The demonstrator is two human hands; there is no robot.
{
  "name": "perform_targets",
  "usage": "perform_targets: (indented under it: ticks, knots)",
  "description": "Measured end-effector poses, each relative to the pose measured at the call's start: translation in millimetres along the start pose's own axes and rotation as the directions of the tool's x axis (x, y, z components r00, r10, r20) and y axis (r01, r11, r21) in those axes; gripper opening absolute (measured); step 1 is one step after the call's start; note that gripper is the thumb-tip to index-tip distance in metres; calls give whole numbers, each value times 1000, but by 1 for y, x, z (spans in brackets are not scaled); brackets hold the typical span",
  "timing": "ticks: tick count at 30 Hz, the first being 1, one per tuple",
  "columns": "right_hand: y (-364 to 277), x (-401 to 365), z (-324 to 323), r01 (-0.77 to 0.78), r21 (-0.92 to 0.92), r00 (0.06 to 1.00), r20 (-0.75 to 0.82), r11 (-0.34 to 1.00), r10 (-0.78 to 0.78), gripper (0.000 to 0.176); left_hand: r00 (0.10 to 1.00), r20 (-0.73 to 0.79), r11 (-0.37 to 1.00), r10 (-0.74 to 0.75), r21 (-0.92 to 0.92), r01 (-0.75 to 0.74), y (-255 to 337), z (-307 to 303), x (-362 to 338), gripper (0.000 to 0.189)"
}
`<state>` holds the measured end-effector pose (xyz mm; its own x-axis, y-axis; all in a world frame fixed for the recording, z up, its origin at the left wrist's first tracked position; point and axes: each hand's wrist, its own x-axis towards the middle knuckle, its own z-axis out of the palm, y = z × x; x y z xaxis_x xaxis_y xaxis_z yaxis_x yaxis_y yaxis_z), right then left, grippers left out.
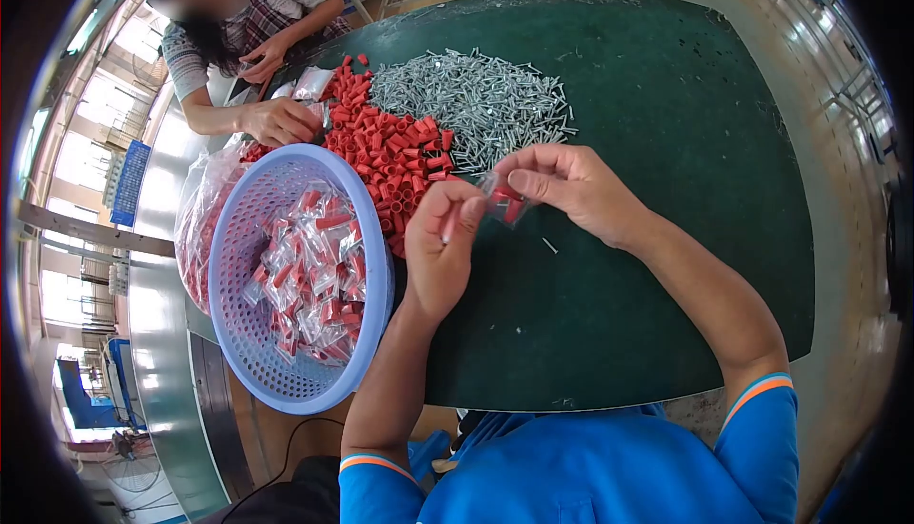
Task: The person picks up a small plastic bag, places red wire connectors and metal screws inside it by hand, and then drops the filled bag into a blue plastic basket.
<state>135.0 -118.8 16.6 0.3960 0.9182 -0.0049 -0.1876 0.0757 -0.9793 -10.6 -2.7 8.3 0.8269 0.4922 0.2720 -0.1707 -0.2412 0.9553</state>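
I have the right hand point(576, 191) pinching a small clear bag point(508, 208) between thumb and fingers, something red inside, held above the green table point(647, 334). Left hand point(441, 253) has its fingers curled and thumb tip right by the bag's left edge; I can't tell if it grips the plastic. One loose screw point(550, 246) lies on the table just below the bag, near the right wrist. Beyond the hands I get a heap of red caps point(395, 148), touching a wide pile of screws point(476, 96) on its right. Blue basket point(383, 276) stands left of the left forearm, tilted, with many filled bags point(319, 281) in it. Farther out, a co-worker's hand point(281, 121) reaches down beside the caps, past the basket's far rim.
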Motion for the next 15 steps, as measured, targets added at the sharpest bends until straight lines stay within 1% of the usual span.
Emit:
perform_targets:
  ticks: [1, 2, 4, 5, 7, 8, 10, 11, 12, 14, 15]
  knots:
    - [2, 0, -2, -1, -30, 996, 91, 1000, 4, 22, 1000, -2, 1000, 22, -12, -22, 0, 3, 0, 8]
    - [3, 0, -3, -1, -31, 996, 89, 1000, 4, 22, 1000, -1, 1000, 22, -14, -23, -2, 1, 0, 8]
    - [3, 0, -4, -12, -105, 996, 88, 994, 21, 19, 993, 79, 971, 91, 214, -106, -6, -5, 1, 7]
    - [3, 0, -3, -11, -107, 996, 89, 994, 21, 19, 993, 77, 971, 92, 213, -107, -5, -4, 1, 7]
    - [2, 0, -2, 2, -95, 1000, 29, 995, 1, 15, 999, 11, 999, 37, 18, -38, 0, 0, 0, 10]
    - [2, -1, -1, 3, -96, 1000, 31, 995, 0, 15, 999, 9, 999, 39, 19, -39, 2, 2, 0, 10]
    - [2, -2, 2, 22, -22, 1000, -3, 1000, -22, 14, 990, -113, 989, -84, -132, 69, 5, 6, -1, 14]
    - [3, -2, 3, 22, -22, 1000, 1, 1000, -22, 14, 977, -131, 975, -167, -168, 144, 6, 7, -3, 14]
    - [3, -2, 5, 37, -28, 999, -21, 999, -38, 14, 977, -135, 975, -167, -168, 143, 5, 6, -3, 14]
    - [4, -2, 8, 53, -35, 998, -41, 998, -54, 14, 966, -73, 947, -250, -227, 228, 3, 5, -4, 11]
    - [4, -3, 8, 53, -20, 997, -47, 998, -54, 15, 962, -91, 936, -256, -274, 223, 4, 5, -4, 8]
